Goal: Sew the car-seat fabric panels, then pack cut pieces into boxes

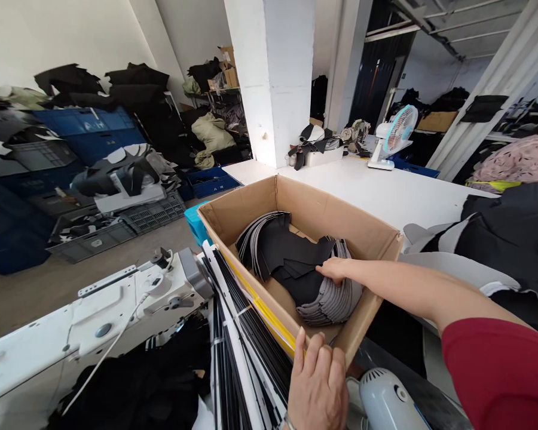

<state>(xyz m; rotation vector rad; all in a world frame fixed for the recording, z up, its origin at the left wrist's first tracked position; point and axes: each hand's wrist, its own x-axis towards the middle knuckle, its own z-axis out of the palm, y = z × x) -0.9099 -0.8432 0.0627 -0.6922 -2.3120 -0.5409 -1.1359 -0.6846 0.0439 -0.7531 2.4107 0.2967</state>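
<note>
A brown cardboard box (363, 230) sits in front of me, holding stacks of black and grey cut fabric pieces (296, 263). My right hand (334, 269) reaches over the box's right wall and its fingers close on the edge of the black pieces on top of the grey stack. My left hand (318, 382) rests at the box's near corner, fingers together and curled against the cardboard edge.
A white sewing machine (94, 322) stands at my left with black strips (242, 334) beside the box. A small fan (385, 400) lies under the box corner. A white table (385, 191) carries another fan (397, 134). Blue crates (85, 131) and fabric piles line the floor at left.
</note>
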